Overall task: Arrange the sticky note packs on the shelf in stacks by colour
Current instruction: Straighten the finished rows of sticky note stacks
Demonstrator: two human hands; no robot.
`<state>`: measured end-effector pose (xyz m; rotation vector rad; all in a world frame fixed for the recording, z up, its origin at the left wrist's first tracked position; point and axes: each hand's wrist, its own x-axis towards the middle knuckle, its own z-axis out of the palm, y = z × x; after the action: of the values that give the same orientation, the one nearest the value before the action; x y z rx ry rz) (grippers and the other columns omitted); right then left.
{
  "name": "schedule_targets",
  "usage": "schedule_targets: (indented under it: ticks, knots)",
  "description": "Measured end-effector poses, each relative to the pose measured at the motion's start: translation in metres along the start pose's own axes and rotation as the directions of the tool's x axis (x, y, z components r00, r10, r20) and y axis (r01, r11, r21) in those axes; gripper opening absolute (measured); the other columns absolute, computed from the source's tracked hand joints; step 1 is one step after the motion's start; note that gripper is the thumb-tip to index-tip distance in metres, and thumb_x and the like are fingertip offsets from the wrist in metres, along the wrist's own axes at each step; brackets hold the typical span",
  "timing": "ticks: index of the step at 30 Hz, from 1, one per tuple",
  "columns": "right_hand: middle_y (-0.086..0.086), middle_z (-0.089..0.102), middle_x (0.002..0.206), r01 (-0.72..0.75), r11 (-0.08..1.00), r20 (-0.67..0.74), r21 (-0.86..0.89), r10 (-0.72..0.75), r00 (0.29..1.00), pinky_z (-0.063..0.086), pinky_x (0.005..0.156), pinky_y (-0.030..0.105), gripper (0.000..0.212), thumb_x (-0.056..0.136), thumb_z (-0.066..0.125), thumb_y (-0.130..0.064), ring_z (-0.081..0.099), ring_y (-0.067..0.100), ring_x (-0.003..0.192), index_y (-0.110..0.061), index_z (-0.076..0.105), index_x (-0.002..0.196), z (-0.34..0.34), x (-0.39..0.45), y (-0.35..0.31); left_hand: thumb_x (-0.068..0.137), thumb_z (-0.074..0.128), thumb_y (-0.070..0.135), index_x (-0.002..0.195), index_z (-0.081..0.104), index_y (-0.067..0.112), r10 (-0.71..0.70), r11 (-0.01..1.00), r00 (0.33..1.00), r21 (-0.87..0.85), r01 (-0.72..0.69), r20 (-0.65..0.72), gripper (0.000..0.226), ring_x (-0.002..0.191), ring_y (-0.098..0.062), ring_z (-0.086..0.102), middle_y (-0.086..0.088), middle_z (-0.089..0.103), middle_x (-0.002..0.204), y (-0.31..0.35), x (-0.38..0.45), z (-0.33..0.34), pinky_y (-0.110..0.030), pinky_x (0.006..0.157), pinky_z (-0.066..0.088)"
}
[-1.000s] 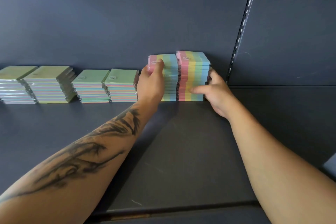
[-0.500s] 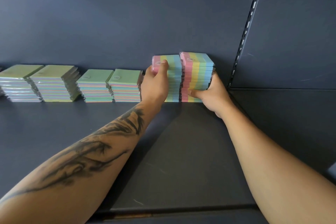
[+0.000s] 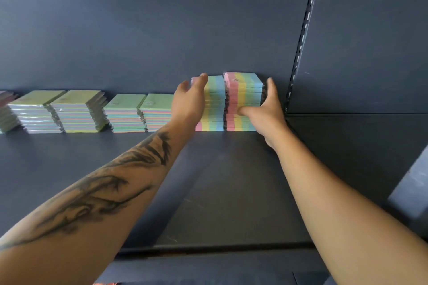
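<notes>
From the head view, two striped pastel stacks stand side by side against the back panel (image 3: 150, 37) of the dark shelf (image 3: 220, 192), at about 12 o'clock. The left hand (image 3: 188, 102) curls over the upper left edge of the left striped stack (image 3: 214, 104), thumb on its top. The right hand (image 3: 266, 113) grips the right striped stack (image 3: 243, 97), thumb across its front and fingers up its right side. At 9 o'clock, four green-topped stacks (image 3: 78, 111) sit in a row, nearly touching.
</notes>
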<state>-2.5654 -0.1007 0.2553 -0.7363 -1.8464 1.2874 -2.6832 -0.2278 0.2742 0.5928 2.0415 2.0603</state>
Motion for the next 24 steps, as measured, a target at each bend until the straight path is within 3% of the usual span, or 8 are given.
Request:
schedule_targets:
  ticks: [2,4,6,8,13,16,20,24]
  knots:
    - [-0.009,0.029,0.164,0.050,0.998,-0.134,0.029,-0.046,0.990,0.043,0.112,0.040,0.111,0.074,0.078,-0.025,0.039,0.015,0.144,-0.039,0.012,0.162,-0.001,-0.005,-0.013,0.086,0.058,0.064,0.144,0.053,0.017,0.073,0.995,0.997,0.063,-0.072,-0.010,0.075,0.128,-0.024,0.058,-0.002,0.061,0.141,0.005,-0.009,-0.006,-0.046,0.111,0.045]
    - [-0.004,0.030,0.164,0.187,0.979,-0.221,-0.081,-0.200,0.954,0.036,0.119,0.042,0.098,0.079,0.073,-0.031,0.034,0.018,0.148,-0.031,0.021,0.161,0.000,-0.011,-0.026,0.092,0.058,0.060,0.152,0.045,0.020,0.180,0.970,0.984,0.167,-0.177,-0.003,0.074,0.135,-0.019,0.054,0.003,0.053,0.151,0.010,-0.018,-0.018,-0.040,0.114,0.041]
    - [0.002,0.036,0.162,0.359,0.886,-0.156,-0.295,-0.415,0.896,0.031,0.120,0.037,0.082,0.088,0.070,-0.031,0.033,0.021,0.148,-0.021,0.031,0.159,0.008,-0.020,-0.038,0.097,0.057,0.056,0.151,0.047,0.023,0.278,0.912,0.960,0.313,-0.266,0.004,0.063,0.135,-0.013,0.052,0.008,0.054,0.150,0.015,-0.025,-0.037,-0.030,0.109,0.038]
    - [0.005,0.040,0.160,0.487,0.766,0.018,-0.420,-0.530,0.848,0.029,0.121,0.036,0.074,0.088,0.066,-0.027,0.034,0.022,0.149,-0.016,0.040,0.156,0.018,-0.027,-0.045,0.099,0.058,0.054,0.146,0.055,0.025,0.349,0.824,0.937,0.464,-0.324,0.033,0.055,0.125,-0.010,0.056,0.010,0.063,0.136,0.017,-0.031,-0.061,-0.023,0.098,0.038]
    - [0.004,0.052,0.150,0.627,0.554,0.325,-0.547,-0.550,0.769,0.037,0.114,0.040,0.054,0.090,0.067,-0.032,0.048,0.026,0.139,-0.018,0.058,0.141,0.047,-0.036,-0.056,0.100,0.058,0.048,0.141,0.059,0.025,0.359,0.556,0.911,0.738,-0.383,0.202,0.047,0.103,-0.022,0.060,0.001,0.067,0.123,0.012,-0.024,-0.126,-0.029,0.088,0.041]
    - [-0.001,0.056,0.145,0.666,0.388,0.439,-0.637,-0.528,0.727,0.033,0.111,0.042,0.048,0.092,0.065,-0.043,0.053,0.028,0.131,-0.023,0.062,0.136,0.066,-0.036,-0.064,0.094,0.059,0.054,0.138,0.060,0.027,0.343,0.365,0.885,0.823,-0.435,0.316,0.051,0.117,-0.030,0.061,-0.002,0.066,0.133,0.000,-0.003,-0.163,-0.036,0.097,0.045]
    - [-0.008,0.057,0.144,0.660,0.231,0.522,-0.715,-0.452,0.723,0.018,0.118,0.051,0.043,0.095,0.062,-0.052,0.045,0.023,0.137,-0.032,0.061,0.133,0.094,-0.033,-0.071,0.097,0.059,0.052,0.141,0.060,0.027,0.366,0.228,0.827,0.821,-0.524,0.427,0.051,0.133,-0.028,0.054,0.001,0.061,0.144,-0.013,0.025,-0.190,-0.044,0.115,0.036]
    - [-0.008,0.066,0.130,0.628,0.109,0.568,-0.770,-0.332,0.753,0.015,0.116,0.057,0.040,0.096,0.057,-0.058,0.040,0.025,0.141,-0.035,0.061,0.129,0.116,-0.023,-0.072,0.101,0.055,0.050,0.142,0.060,0.033,0.360,0.127,0.744,0.761,-0.636,0.562,0.045,0.143,-0.023,0.045,0.007,0.057,0.148,-0.017,0.050,-0.195,-0.048,0.119,0.024]
